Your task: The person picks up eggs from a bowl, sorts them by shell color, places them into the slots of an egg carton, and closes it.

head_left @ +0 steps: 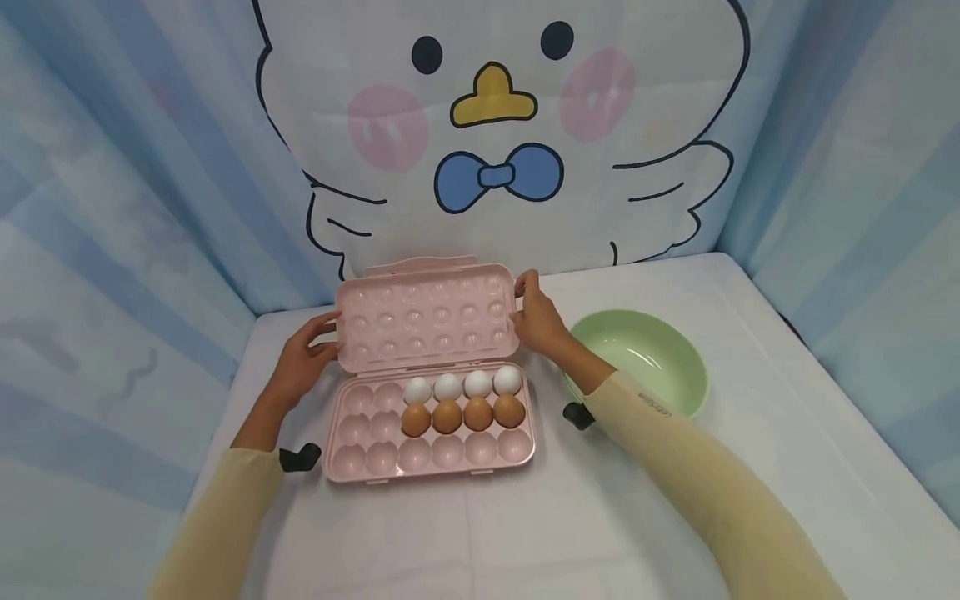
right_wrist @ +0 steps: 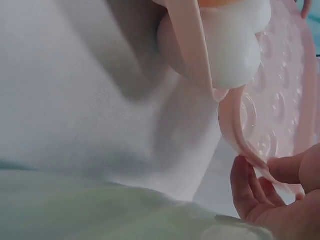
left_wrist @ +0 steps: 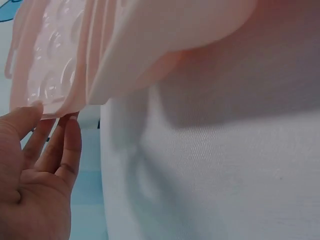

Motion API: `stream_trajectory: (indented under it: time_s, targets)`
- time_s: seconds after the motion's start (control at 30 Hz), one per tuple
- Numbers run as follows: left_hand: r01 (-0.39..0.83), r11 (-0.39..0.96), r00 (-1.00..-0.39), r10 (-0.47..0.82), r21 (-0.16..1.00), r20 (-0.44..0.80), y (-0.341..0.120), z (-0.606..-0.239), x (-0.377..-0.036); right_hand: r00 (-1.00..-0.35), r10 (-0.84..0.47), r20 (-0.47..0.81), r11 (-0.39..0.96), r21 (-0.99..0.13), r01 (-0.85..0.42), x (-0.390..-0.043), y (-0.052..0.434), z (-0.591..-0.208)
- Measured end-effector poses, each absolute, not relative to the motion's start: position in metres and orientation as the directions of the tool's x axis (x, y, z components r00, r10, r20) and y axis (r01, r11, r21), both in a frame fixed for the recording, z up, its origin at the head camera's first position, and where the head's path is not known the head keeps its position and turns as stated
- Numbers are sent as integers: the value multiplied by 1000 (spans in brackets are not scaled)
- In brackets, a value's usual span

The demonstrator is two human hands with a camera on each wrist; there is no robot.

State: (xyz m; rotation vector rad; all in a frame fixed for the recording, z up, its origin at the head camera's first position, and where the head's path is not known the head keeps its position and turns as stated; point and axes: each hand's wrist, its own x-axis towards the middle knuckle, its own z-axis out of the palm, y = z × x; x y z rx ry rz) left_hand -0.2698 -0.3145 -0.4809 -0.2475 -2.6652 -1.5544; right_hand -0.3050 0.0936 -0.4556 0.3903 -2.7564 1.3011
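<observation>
A pink plastic egg carton lies on the table with its dimpled lid raised and tilted back. White eggs sit in the rear row, and brown eggs in the middle row. The front row and the left cups of the other two hold no eggs. My left hand pinches the lid's left edge, thumb on the inner face and fingers behind, as the left wrist view shows. At the right edge, my right hand pinches the lid likewise. One white egg looms close in the right wrist view.
A light green bowl stands right of the carton, partly under my right forearm. White cloth covers the table. Behind it hangs a curtain printed with a cartoon bird, with blue striped curtains on both sides.
</observation>
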Motion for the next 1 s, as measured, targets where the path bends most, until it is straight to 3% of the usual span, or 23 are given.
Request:
stream_trajectory:
  time_s: [0.17,0.4,0.6,0.73,1.0]
  targets:
    - [238,416,-971,115,877,209,-313,-475,-258,-964,-180,198,534,-803,-265,-293,96,-449]
    - [284,316,-956,167,905,242,-308,-457,-232,-927,-274,255,494,-790,-363,-272,101,-441]
    - [240,399,-970,128,885,205,-298,-438,-210,-918,-309,250,463,-803,-375,-249,102,-424]
    - [253,469,-966,84,846,243,-290,-432,-191,-906,-343,247,478,-785,-395,-230,101,-418]
    - [212,607,-976,92,766,197,-283,-459,-145,-847,-484,222,478,-744,-468,-182,93,-450]
